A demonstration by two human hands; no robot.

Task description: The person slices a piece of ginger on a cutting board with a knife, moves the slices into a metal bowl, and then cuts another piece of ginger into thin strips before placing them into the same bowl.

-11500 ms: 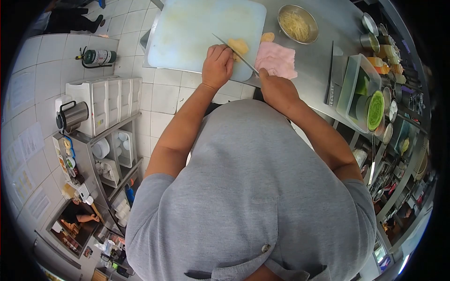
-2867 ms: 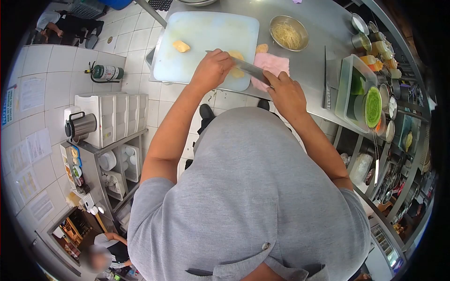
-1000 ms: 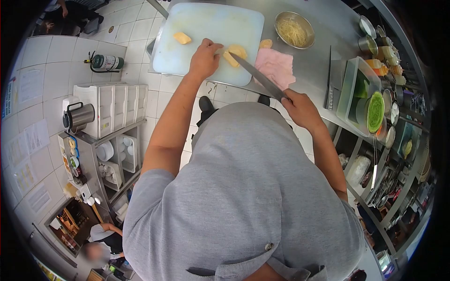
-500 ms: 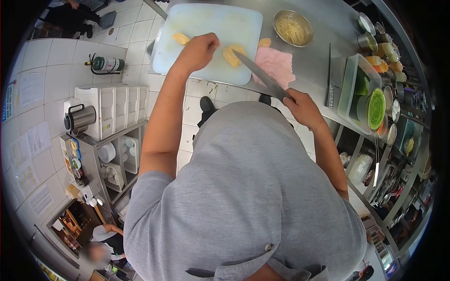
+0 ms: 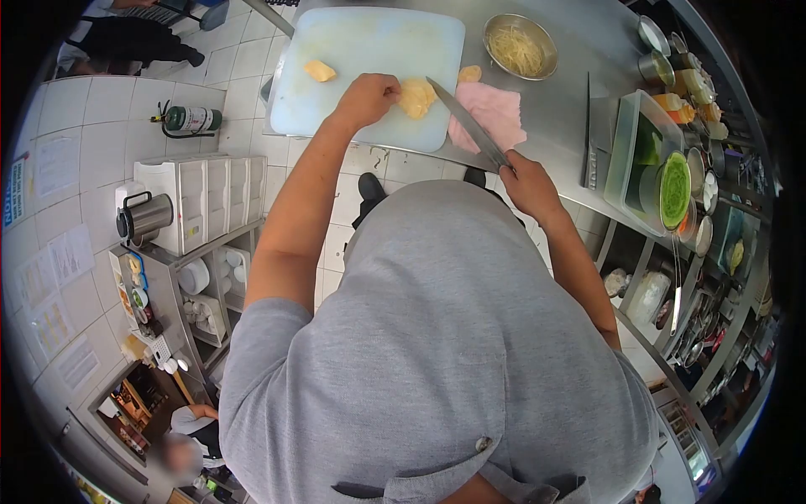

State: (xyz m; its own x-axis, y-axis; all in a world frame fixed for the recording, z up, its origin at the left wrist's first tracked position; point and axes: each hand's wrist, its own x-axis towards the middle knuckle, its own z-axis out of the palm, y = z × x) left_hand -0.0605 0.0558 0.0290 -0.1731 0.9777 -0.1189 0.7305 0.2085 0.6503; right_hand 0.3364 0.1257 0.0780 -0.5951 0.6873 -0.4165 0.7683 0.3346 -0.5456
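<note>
My right hand [image 5: 527, 181] is closed round the handle of a large knife [image 5: 470, 123], whose blade slants up and left over a pink cloth [image 5: 489, 113], its tip close to the right side of a pale yellow sliced piece [image 5: 417, 99]. That piece lies near the front right of the white cutting board [image 5: 336, 38]. At its left edge is my left hand [image 5: 369, 98], fingers curled together; what they hold, if anything, is hidden. Another yellow chunk [image 5: 319, 70] rests on the board's left part, and a smaller one [image 5: 469, 74] sits just off its right edge.
A metal bowl of pale thin strips [image 5: 520, 50] stands right of the board. Farther right are a second knife [image 5: 588, 139], a clear plastic tub [image 5: 625, 160] and a strainer with green contents [image 5: 674, 191]. Other people are at the upper left and lower left [image 5: 197, 428].
My left hand has moved right and down to the sliced piece. The knife has shifted from over that piece to its right side. A person at the upper left has moved.
</note>
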